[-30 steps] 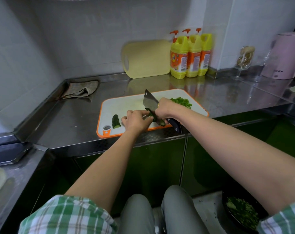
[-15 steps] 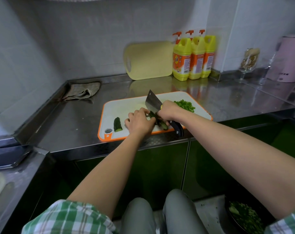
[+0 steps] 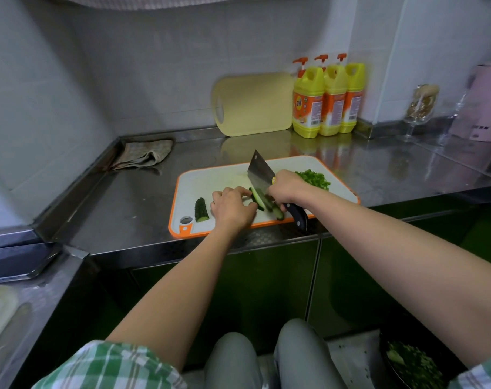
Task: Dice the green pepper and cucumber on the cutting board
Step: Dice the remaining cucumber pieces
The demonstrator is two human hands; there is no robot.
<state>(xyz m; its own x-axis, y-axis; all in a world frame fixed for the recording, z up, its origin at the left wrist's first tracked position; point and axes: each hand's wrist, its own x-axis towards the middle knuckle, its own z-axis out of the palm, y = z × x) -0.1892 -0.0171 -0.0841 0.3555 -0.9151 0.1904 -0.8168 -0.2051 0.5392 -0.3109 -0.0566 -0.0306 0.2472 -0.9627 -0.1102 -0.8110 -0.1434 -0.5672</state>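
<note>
- A steel counter under tiled walls carries our cutting board.
- Our right hand grips the knife; our left hand holds the cucumber mid-board.
- Our wrist half-hides the diced pepper, far right.

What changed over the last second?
Little. A cucumber strip now shows its pale cut face between the hands, beside the cleaver. Right hand still grips the cleaver, and left hand still steadies the strip. Cucumber end piece, diced pepper and cutting board unmoved.
</note>
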